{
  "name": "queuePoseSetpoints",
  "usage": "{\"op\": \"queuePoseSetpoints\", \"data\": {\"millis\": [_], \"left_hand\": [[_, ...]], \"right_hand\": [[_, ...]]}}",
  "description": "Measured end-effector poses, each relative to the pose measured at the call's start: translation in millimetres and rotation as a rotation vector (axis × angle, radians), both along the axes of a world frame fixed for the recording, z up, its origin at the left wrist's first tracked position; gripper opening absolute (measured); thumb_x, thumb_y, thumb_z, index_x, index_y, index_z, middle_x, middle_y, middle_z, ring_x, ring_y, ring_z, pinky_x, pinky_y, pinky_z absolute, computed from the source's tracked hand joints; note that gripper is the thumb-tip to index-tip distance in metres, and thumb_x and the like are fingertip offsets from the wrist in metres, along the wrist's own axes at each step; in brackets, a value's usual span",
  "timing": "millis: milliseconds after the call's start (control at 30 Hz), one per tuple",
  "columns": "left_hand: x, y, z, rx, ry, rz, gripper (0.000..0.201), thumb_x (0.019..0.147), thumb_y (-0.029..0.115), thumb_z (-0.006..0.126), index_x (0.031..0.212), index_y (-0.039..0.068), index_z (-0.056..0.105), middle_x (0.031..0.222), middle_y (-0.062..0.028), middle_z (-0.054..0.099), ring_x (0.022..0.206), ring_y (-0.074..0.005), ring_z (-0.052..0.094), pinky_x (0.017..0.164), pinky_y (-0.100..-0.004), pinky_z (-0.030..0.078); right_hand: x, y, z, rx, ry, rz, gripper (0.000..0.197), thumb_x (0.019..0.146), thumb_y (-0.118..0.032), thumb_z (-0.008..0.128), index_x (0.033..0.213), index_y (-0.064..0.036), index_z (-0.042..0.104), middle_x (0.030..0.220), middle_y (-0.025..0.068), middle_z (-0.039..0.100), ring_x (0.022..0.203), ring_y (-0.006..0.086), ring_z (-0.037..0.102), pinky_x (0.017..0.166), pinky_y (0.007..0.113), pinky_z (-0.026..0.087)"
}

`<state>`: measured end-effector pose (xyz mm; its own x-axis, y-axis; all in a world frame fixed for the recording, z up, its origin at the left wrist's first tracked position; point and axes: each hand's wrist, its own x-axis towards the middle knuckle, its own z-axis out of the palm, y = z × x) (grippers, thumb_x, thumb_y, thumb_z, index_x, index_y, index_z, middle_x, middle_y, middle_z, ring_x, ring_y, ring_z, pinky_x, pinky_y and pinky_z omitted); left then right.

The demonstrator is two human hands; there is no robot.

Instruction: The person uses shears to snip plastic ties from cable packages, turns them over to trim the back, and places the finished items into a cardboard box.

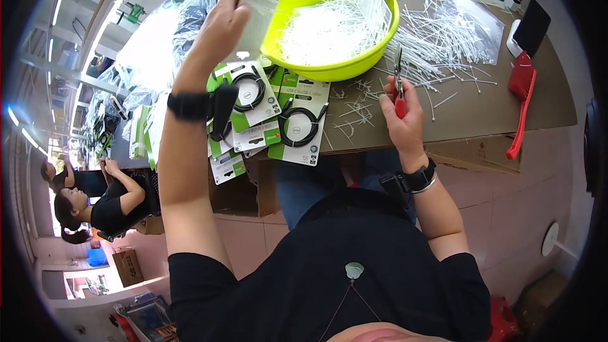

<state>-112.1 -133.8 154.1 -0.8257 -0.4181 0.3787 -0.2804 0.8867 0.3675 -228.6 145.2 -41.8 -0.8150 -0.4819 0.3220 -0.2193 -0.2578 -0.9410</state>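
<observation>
My left hand (221, 25) is closed on the edge of a pale printed packaging card (265, 9), raised at the left side of a yellow-green basin (329, 72). The card is slightly blurred. In my right hand (405, 121) is a pair of small cutters (398, 85) with red handles, its jaws pointing away from me, right of the basin. White cable ties (326, 31) fill the basin. Below my left hand, several carded black cables (297, 125) on white and green cards overlap at the table's near edge.
More loose white ties (424, 41) and a clear plastic bag (475, 22) lie right of the basin. A red brush-like tool (522, 101) rests at the table's right end. Plastic-wrapped goods (190, 31) crowd the far left. Co-workers (114, 206) sit at the left.
</observation>
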Motion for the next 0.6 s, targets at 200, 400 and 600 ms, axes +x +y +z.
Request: {"op": "queuePoseSetpoints", "data": {"millis": [200,400,600], "left_hand": [[81.7,88.5,-47.3,1.343,0.485,0.089,0.035,0.093,0.017,0.050,0.117,-0.009,0.051,0.110,-0.0175,0.061,0.092,-0.0217,0.064,0.079,-0.0313,0.054],[107.3,111.4,-86.9,1.687,0.558,0.115,0.036,0.093,0.012,0.050,0.122,-0.010,0.048,0.112,-0.0188,0.061,0.095,-0.0222,0.065,0.082,-0.0316,0.054],[115.9,121.4,-83.3,1.587,0.502,0.141,0.037,0.093,0.009,0.050,0.124,-0.009,0.047,0.113,-0.0183,0.061,0.097,-0.0195,0.063,0.084,-0.0295,0.053]], "right_hand": [[2.7,17.8,61.6,0.183,0.185,0.218,0.037,0.085,-0.007,0.066,0.119,-0.0012,0.055,0.102,0.0073,0.060,0.091,0.0141,0.057,0.082,0.026,0.045],[3.5,24.5,117.1,0.584,1.043,0.141,0.047,0.075,-0.005,0.070,0.120,-0.0060,0.057,0.103,0.0102,0.060,0.096,0.0262,0.057,0.086,0.036,0.044],[5.4,20.8,120.2,0.690,1.178,0.133,0.053,0.069,-0.008,0.072,0.120,-0.0083,0.058,0.105,0.0099,0.060,0.098,0.0287,0.055,0.085,0.040,0.043]]}}
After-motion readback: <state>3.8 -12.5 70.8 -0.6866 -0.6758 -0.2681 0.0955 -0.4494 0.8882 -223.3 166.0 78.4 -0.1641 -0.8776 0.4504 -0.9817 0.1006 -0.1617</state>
